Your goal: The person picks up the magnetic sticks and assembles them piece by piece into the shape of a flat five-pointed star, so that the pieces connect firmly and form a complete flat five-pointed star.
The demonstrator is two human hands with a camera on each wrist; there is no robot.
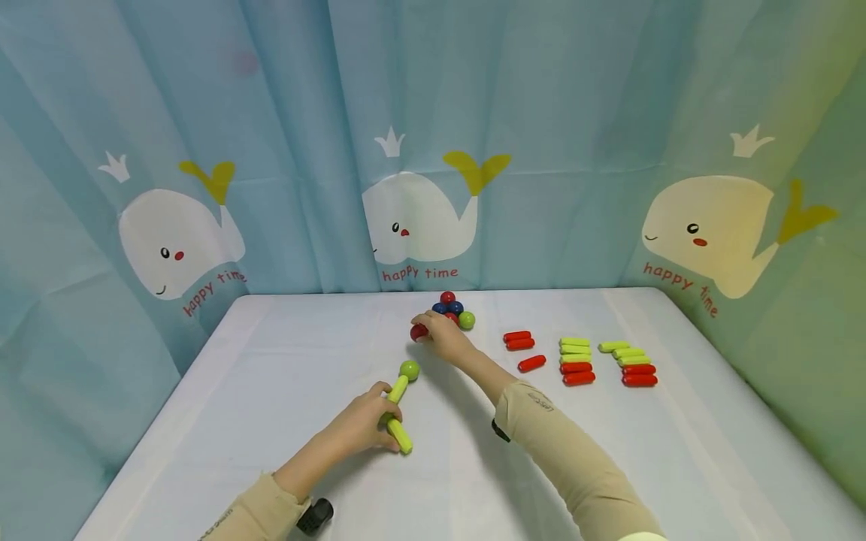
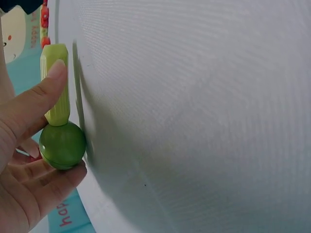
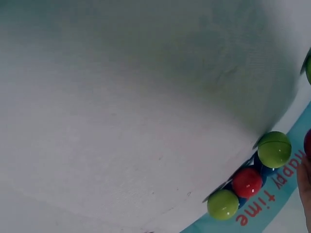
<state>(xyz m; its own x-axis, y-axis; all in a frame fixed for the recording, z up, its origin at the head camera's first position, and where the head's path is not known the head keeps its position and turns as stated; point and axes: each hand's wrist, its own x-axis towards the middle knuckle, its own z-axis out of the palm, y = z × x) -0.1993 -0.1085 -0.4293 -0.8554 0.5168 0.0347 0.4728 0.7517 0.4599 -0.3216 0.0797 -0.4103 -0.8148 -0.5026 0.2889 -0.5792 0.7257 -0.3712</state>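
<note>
My left hand [image 1: 368,421] grips a yellow-green ridged stick [image 1: 400,436] at the middle of the white table. In the left wrist view, the thumb lies along this stick and fingertips touch a green ball [image 2: 62,145] at its end. Beyond the fingers, another yellow-green stick [image 1: 398,388] leads to a green ball [image 1: 409,370]. Further back, my right hand [image 1: 443,336] pinches a dark red ball [image 1: 419,332], which only peeks in at the right wrist view's edge. Right beside that hand sit blue balls [image 1: 455,308], red balls [image 1: 447,297] and a green ball [image 1: 467,320].
Red sticks [image 1: 519,344] lie right of the right hand. Further right, yellow-green sticks [image 1: 575,350] and red sticks [image 1: 639,380] lie in two columns. A blue curtain [image 1: 298,225] with whale prints hangs along the back edge of the table [image 1: 271,361].
</note>
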